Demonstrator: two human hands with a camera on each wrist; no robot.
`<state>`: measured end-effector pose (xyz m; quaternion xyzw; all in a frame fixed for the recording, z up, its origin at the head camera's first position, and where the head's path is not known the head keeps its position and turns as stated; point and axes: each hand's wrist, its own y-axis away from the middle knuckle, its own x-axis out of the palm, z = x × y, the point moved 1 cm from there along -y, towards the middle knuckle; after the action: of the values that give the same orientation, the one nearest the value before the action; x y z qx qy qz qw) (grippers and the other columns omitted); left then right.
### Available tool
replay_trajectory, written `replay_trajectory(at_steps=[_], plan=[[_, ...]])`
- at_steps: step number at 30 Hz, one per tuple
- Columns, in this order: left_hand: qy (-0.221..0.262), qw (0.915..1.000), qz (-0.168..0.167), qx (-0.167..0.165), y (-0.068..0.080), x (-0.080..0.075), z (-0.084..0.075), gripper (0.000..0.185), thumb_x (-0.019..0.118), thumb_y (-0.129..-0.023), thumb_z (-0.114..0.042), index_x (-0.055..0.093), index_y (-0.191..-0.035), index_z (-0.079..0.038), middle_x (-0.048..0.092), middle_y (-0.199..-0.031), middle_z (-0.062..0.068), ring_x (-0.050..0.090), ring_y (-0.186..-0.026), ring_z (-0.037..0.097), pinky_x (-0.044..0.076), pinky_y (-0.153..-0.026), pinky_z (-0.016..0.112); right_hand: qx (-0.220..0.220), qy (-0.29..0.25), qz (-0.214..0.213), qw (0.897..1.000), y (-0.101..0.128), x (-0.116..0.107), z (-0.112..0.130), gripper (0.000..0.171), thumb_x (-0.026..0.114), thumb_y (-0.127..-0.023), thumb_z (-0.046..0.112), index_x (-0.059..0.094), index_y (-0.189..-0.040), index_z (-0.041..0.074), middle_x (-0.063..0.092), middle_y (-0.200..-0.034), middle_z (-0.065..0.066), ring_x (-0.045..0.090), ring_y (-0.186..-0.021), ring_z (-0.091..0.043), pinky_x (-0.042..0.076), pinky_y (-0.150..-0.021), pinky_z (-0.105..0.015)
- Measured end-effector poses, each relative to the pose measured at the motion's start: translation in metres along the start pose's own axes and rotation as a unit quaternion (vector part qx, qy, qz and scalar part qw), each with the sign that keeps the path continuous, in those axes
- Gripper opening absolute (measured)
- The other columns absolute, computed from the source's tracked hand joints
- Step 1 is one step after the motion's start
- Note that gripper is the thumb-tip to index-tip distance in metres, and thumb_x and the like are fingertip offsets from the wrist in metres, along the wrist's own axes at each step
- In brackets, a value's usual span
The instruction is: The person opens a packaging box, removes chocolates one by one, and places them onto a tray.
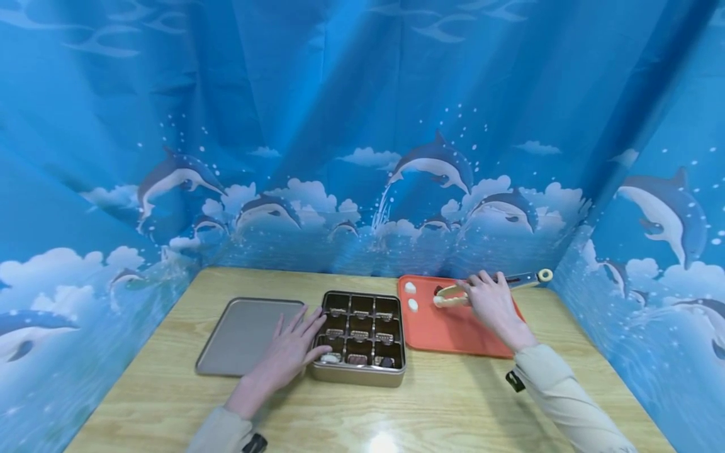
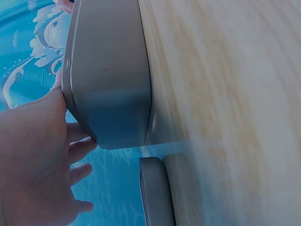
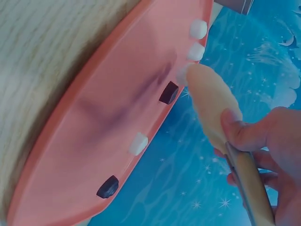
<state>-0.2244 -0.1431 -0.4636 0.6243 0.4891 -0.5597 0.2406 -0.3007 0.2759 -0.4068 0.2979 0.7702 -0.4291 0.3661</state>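
Note:
My right hand [image 1: 491,307] grips a pair of tongs [image 3: 214,106] with cream-coloured tips, held over the far part of a red tray [image 1: 453,335]. A small white chocolate-like piece [image 3: 182,75] shows right at the tong tips, partly hidden by them; I cannot tell whether they pinch it. My left hand [image 1: 287,353] touches the left side of a bronze metal box [image 1: 358,375], fingers spread and thumb at the near rim. Inside the box is a dark divided insert. Its near row holds a white piece [image 1: 330,358], a reddish-brown piece [image 1: 357,359] and a dark piece [image 1: 387,362].
Two white pieces lie at the tray's left end, one [image 1: 410,287] behind the other [image 1: 413,306]. Further along the tray are a dark piece [image 3: 168,92], a white piece [image 3: 138,143] and another dark piece [image 3: 107,187]. A flat metal lid [image 1: 243,336] lies left of the box.

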Motion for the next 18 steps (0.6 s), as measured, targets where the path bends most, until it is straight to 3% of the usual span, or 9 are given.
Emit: replay_trajectory(at_steps=[4,9,18], plan=[[0.003,0.9999,0.011,-0.001,-0.0004,-0.0001,-0.0004,0.068,0.052,-0.102,-0.049,0.042,-0.153,-0.005,0.030,-0.164,0.011,0.019,-0.152,0.040,0.011,-0.119,0.070,0.008,0.002,0.030,1.000,0.0025,0.0051,-0.0022,0.032,0.085,-0.080,0.016,0.077,-0.111,0.017,0.068,-0.092,-0.009,0.056,-0.091,-0.030,0.040,-0.078,-0.050],[0.003,0.9998,0.019,-0.002,-0.0008,-0.0001,-0.0002,0.070,0.049,-0.102,-0.052,0.041,-0.154,-0.005,0.028,-0.164,0.011,0.018,-0.153,0.040,0.011,-0.120,0.070,0.016,-0.003,0.054,0.998,0.0039,0.0094,-0.0024,0.042,0.084,-0.081,0.018,0.074,-0.121,0.016,0.067,-0.095,-0.009,0.055,-0.093,-0.031,0.039,-0.078,-0.050],[0.005,0.9999,0.009,-0.002,-0.0006,-0.0003,0.0008,0.069,0.051,-0.102,-0.050,0.042,-0.153,-0.005,0.030,-0.163,0.012,0.021,-0.152,0.041,0.012,-0.119,0.070,0.036,-0.038,-0.008,0.999,-0.0031,0.0026,0.0002,0.048,0.079,-0.087,0.013,0.067,-0.134,0.013,0.068,-0.111,-0.013,0.057,-0.108,-0.036,0.042,-0.082,-0.055]])
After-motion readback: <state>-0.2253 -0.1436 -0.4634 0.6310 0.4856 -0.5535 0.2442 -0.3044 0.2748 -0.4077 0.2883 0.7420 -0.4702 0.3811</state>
